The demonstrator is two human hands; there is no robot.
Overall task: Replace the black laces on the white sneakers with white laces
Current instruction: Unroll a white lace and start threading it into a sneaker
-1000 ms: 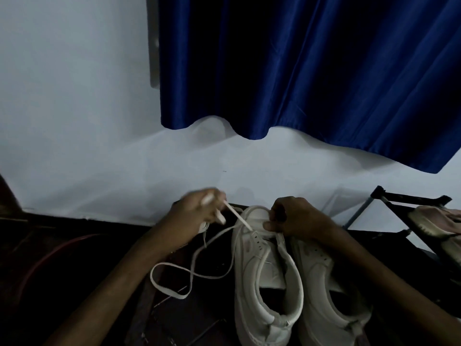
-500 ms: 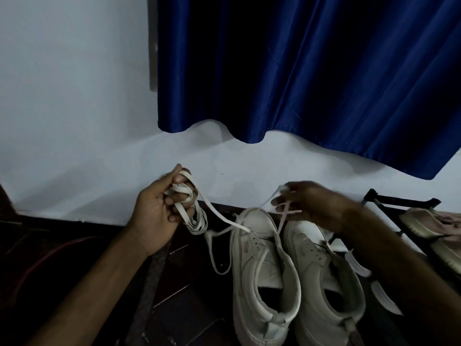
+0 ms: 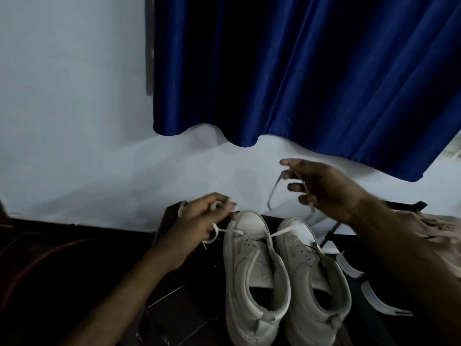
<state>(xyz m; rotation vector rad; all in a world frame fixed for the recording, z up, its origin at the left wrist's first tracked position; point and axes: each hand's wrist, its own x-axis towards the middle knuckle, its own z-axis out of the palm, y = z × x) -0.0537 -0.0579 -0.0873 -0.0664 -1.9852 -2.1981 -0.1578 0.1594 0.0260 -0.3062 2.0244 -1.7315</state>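
Flat white lace [image 3: 282, 231] across pale sneakers [image 3: 249, 265]

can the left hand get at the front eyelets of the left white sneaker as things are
Probably yes: the left hand sits right beside the toe of the left white sneaker, nothing between, though it grips bunched flat white lace.

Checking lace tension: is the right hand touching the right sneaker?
Apart. Head view: right hand raised above the right sneaker, wall visible between; it holds the white lace.
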